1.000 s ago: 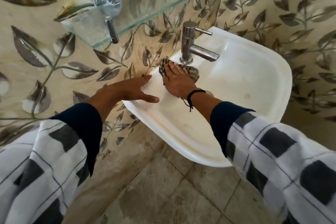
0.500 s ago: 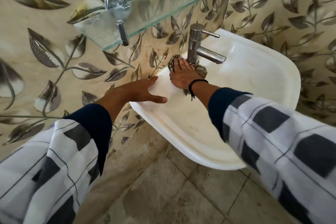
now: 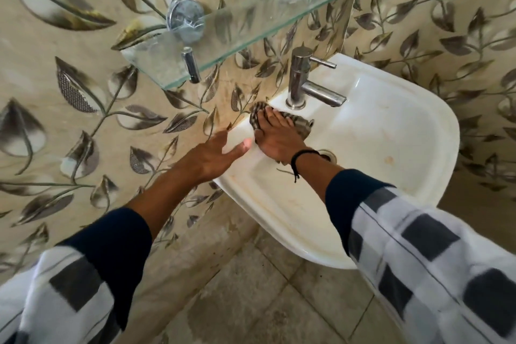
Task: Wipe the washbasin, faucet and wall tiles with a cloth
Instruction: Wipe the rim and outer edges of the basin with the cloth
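Far to the left of the faucet (image 3: 300, 78), the wall tiles (image 3: 83, 36) were beige with grey and gold leaves on thin stems. Above and to the left of the faucet a glass shelf (image 3: 251, 22) stuck out from the wall on chrome brackets.

Below and left of the faucet, the person's left hand (image 3: 215, 156) lay open with its fingers straight. It rested on the near corner of the washbasin (image 3: 391, 134), the thumb stretched along the rim.

Just in front of the faucet's base lay the cloth (image 3: 300, 124), a small crumpled rag checked in brown and tan. It was bunched on the basin's back ledge, one end touching the wall. The right hand (image 3: 275, 138) pressed it flat with the fingers laid out straight over it, not curled round it. A black band (image 3: 303, 153) circled that wrist.

To the right of the faucet and below it, the white basin showed faint yellow-brown stains along its bowl and rim. The faucet itself was brushed steel, upright, with its spout pointing out over the bowl.
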The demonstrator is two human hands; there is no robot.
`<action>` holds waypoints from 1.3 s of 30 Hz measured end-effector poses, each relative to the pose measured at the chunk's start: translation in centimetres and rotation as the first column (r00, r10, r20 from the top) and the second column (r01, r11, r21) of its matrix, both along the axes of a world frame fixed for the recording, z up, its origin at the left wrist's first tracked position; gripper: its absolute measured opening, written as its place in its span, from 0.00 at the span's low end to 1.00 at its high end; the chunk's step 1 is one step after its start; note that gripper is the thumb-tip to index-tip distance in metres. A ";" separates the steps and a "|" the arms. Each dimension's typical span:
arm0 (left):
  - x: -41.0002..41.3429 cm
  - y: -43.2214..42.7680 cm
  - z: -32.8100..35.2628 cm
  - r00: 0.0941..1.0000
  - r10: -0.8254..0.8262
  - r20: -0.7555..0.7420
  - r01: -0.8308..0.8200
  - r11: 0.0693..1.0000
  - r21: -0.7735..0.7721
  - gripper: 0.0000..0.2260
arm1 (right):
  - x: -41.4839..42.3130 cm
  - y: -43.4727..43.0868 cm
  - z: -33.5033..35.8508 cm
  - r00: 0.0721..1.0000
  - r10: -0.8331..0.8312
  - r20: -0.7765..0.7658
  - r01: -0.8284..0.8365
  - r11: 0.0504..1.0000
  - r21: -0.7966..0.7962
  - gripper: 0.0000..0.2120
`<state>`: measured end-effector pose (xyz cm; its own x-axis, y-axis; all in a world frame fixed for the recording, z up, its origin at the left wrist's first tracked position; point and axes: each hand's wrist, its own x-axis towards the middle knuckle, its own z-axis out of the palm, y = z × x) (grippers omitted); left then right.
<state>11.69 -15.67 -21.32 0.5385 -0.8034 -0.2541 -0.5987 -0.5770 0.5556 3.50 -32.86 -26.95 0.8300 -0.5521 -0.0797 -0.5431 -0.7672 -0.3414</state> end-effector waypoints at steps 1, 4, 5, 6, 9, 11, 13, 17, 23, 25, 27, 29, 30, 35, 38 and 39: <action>-0.3 0.6 -0.2 0.998 -0.027 0.055 0.026 0.999 0.024 0.37 | -0.5 0.5 -0.3 0.999 0.035 0.008 -0.035 0.999 0.005 0.28; -0.9 1.7 -0.9 0.979 -0.106 0.175 0.073 0.980 0.184 0.47 | -0.7 -0.3 -0.2 0.997 0.071 -0.008 -0.070 0.997 0.018 0.28; -1.0 2.0 -1.0 0.978 -0.107 0.180 0.068 0.975 0.212 0.51 | -0.1 -0.7 0.2 0.999 0.040 -0.026 -0.039 0.999 0.027 0.28; -0.9 2.1 -1.1 0.978 -0.105 0.180 0.065 0.974 0.218 0.54 | 0.4 -0.7 0.6 0.999 -0.001 -0.038 0.002 0.999 0.039 0.29; -0.7 2.8 -1.1 0.975 -0.097 0.202 0.049 0.972 0.229 0.58 | 0.6 1.5 0.4 1.000 -0.004 0.000 0.004 1.000 0.021 0.28; -0.7 3.2 -1.1 0.969 -0.100 0.227 0.041 0.967 0.250 0.58 | -0.8 2.8 -0.5 0.994 0.101 0.037 -0.101 0.995 -0.009 0.27; -1.2 3.5 -1.3 0.966 -0.082 0.244 0.024 0.973 0.230 0.58 | -1.4 2.2 -0.6 0.986 0.165 0.024 -0.165 0.986 -0.012 0.27; -1.4 3.6 -1.4 0.971 -0.026 0.236 -0.020 0.981 0.193 0.59 | -0.3 2.4 0.0 0.992 0.124 -0.006 -0.124 0.992 -0.008 0.27; -1.3 3.7 -1.6 0.980 0.005 0.200 -0.029 0.993 0.113 0.59 | -1.6 2.9 -0.6 0.967 0.255 -0.009 -0.255 0.967 -0.018 0.26; -1.1 3.8 -2.0 0.980 0.015 0.196 -0.033 0.996 0.088 0.59 | -0.9 3.3 -0.3 0.981 0.196 -0.008 -0.196 0.981 0.005 0.26; -1.0 4.0 -2.2 0.981 0.025 0.191 -0.036 0.998 0.057 0.59 | -0.6 5.0 -0.3 0.988 0.151 0.023 -0.152 0.988 0.039 0.26; -1.0 4.0 -2.2 0.983 0.030 0.184 -0.035 0.999 0.022 0.59 | -1.4 6.5 -0.8 0.979 0.195 0.058 -0.195 0.981 0.003 0.26; -1.1 4.0 -2.1 0.983 0.026 0.182 -0.031 0.999 0.022 0.59 | -1.9 6.5 -1.1 0.970 0.234 0.063 -0.233 0.972 -0.024 0.26; -0.6 4.0 -2.3 0.980 0.014 0.199 -0.030 0.996 0.081 0.60 | -0.5 3.5 -0.5 0.980 0.200 0.022 -0.199 0.979 -0.043 0.27; -0.4 4.0 -2.4 0.981 0.009 0.193 -0.025 0.996 0.084 0.60 | 0.2 5.5 -0.5 0.998 0.038 0.056 -0.037 0.999 -0.015 0.26; -0.4 4.0 -2.4 0.981 0.005 0.193 -0.021 0.997 0.080 0.60 | -0.2 6.2 -0.7 0.997 0.043 0.069 -0.041 0.999 -0.022 0.26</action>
<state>11.25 -11.71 -23.71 0.5941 -0.7767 -0.2092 -0.6817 -0.6242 0.3816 3.30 -26.63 -27.64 0.8557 -0.5174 -0.0099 -0.4856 -0.7960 -0.3613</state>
